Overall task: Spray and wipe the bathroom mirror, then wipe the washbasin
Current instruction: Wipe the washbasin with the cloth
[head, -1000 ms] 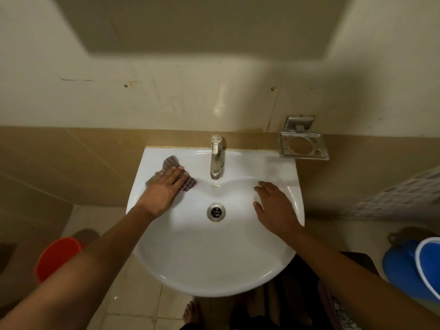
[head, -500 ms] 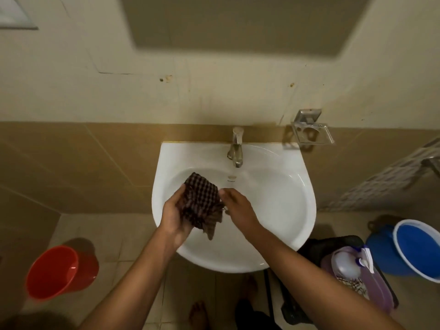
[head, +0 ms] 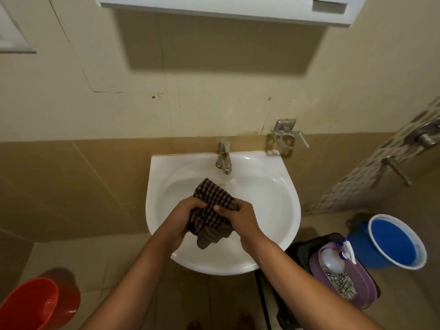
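Observation:
A dark checked cloth [head: 210,210] hangs bunched above the bowl of the white washbasin [head: 281,194]. My left hand [head: 182,217] grips its left side and my right hand [head: 240,219] grips its right side, both with fingers curled into the fabric. A metal tap [head: 224,158] stands at the back of the basin. Only the white bottom edge of the mirror cabinet [head: 214,7] shows at the top. A white spray bottle [head: 333,257] lies in a purple tub [head: 364,294] at the lower right.
An empty metal soap holder [head: 289,136] is fixed to the wall right of the tap. A blue bucket [head: 395,241] stands on the floor at the right, a red bucket [head: 35,303] at the lower left. Shower fittings [head: 423,136] stick out at the far right.
My left hand lifted the cloth off the basin's back left rim to above the bowl. My right hand left the bowl and took hold of the cloth. The view tilted up and pulled back.

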`<state>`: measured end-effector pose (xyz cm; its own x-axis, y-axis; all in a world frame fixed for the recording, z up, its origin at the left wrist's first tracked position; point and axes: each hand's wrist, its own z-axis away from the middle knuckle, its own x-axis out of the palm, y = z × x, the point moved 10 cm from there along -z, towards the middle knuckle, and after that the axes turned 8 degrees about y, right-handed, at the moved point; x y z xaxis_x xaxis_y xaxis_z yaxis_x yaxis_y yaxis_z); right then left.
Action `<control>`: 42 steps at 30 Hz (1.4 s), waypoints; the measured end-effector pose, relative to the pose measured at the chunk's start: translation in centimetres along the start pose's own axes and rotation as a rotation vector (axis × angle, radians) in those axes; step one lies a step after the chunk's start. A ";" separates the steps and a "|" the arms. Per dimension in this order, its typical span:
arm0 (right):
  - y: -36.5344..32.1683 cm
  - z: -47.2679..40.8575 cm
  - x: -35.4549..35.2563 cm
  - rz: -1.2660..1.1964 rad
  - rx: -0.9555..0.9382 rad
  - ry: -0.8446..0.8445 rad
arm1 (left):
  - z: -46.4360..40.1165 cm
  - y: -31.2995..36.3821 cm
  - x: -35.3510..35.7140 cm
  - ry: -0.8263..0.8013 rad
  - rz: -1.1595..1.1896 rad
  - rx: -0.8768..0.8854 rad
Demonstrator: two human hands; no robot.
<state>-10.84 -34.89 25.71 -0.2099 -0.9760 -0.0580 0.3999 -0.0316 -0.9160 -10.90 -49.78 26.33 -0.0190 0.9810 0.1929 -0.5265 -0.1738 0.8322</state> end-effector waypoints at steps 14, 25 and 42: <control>-2.4 -0.2 -2.0 -0.467 0.086 -0.336 | -0.7 2.8 5.1 0.022 0.081 0.179; -2.8 -3.0 -16.4 -0.029 -0.118 0.017 | -0.9 0.6 15.5 0.240 -0.164 0.248; 6.4 1.9 -47.1 -0.026 0.042 0.843 | -0.7 -9.8 44.2 -0.222 -0.324 0.041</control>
<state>3.31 10.48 23.36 -0.8087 -0.4875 -0.3292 0.4148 -0.0759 -0.9067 -7.18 -4.62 26.35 0.3293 0.9440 0.0204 -0.4401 0.1344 0.8878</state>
